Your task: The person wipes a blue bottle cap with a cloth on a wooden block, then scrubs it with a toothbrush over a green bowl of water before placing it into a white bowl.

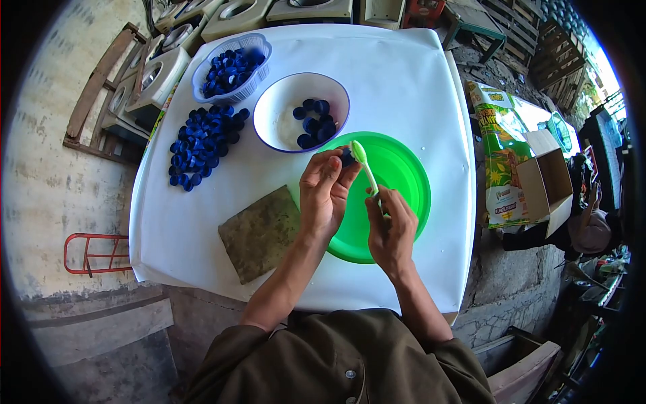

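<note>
Over the left part of a green basin [397,195], my left hand [326,188] pinches a dark blue bottle cap [347,157] between thumb and fingers. My right hand [391,225] is closed round the handle of a green and white toothbrush [364,165], its head up against the cap. Behind my left hand stands a white enamel bowl [272,111] with a blue rim, holding several blue caps [309,125] and some whitish stuff. Further left, a loose pile of blue caps [202,145] lies on the white table cover [404,81].
A pale plastic basket [254,84] full of blue caps stands at the back left. A grey-brown slab [259,232] lies beside my left forearm. Off the table to the right are an open cardboard box [548,178] and a person [592,225]. A red metal frame [97,254] is at left.
</note>
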{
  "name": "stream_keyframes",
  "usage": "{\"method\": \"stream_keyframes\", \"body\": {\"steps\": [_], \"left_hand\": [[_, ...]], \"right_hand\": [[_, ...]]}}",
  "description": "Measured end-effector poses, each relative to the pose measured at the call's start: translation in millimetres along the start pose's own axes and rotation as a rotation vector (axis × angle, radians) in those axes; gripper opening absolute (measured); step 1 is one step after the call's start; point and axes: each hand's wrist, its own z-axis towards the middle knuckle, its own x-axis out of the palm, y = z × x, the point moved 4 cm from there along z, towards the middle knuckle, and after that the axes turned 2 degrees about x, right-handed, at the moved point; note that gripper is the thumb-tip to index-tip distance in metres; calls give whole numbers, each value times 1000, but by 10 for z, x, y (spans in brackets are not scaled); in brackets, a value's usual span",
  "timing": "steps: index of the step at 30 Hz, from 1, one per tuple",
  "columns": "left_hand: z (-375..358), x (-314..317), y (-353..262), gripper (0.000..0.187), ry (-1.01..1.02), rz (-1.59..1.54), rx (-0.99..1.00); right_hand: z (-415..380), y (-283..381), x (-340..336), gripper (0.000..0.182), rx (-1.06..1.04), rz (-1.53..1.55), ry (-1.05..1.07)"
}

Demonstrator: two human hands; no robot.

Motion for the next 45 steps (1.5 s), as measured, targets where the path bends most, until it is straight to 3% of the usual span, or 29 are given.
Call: {"method": "stream_keyframes", "body": {"steps": [13, 21, 28, 36, 45], "left_hand": [[47, 54, -59, 18, -33, -2, 61], [8, 105, -63, 36, 78, 93, 44], [-22, 148, -134, 40, 167, 277, 114], [-11, 39, -187, 58, 96, 110, -15], [-13, 37, -184, 51, 35, -44, -32]], "right_hand": [[-61, 118, 32, 18, 17, 60, 95], [-54, 85, 37, 17, 47, 91, 82], [-9, 57, -23, 15, 72, 84, 39], [-81, -72, -1, 13, 287, 255, 120], [-146, -88, 37, 15, 341, 344, 163]]}}
